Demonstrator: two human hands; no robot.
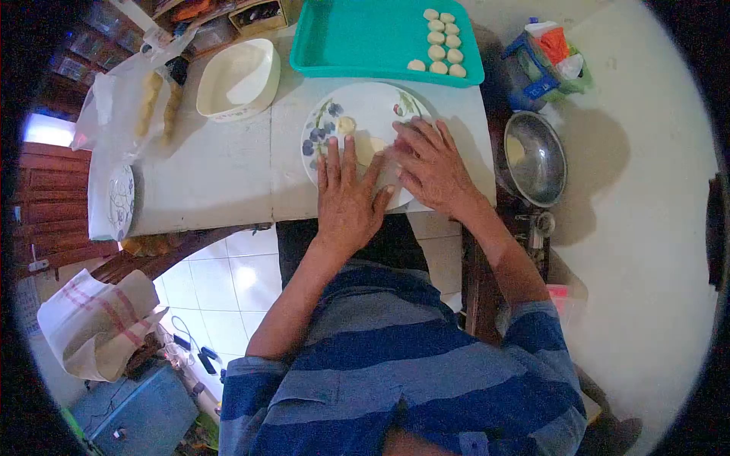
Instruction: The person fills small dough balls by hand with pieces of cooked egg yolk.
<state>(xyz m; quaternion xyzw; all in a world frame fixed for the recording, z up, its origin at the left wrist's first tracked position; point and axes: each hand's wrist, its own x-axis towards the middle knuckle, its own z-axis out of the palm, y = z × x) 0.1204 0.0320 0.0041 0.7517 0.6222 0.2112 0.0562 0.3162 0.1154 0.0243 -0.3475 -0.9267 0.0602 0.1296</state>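
Observation:
A white plate (pixel 384 99) with painted flowers lies at the front of the table. On it is a flattened piece of pale dough (pixel 369 147), with a small round yellowish ball (pixel 346 124) just beyond it. My left hand (pixel 348 199) reaches over the near left of the plate, fingers spread, the fingertips at the dough's edge and near the ball. From the right comes my right hand (pixel 435 167), its fingers stretched and slightly bent at the right edge of the dough. Neither hand grips anything.
Behind the plate, a green tray (pixel 357 45) carries several round dough pieces (pixel 436 37) along its right side. A white square bowl (pixel 255 76) and plastic-wrapped dough rolls (pixel 148 106) stand to the left. Beyond the table's right edge is a metal bowl (pixel 544 171).

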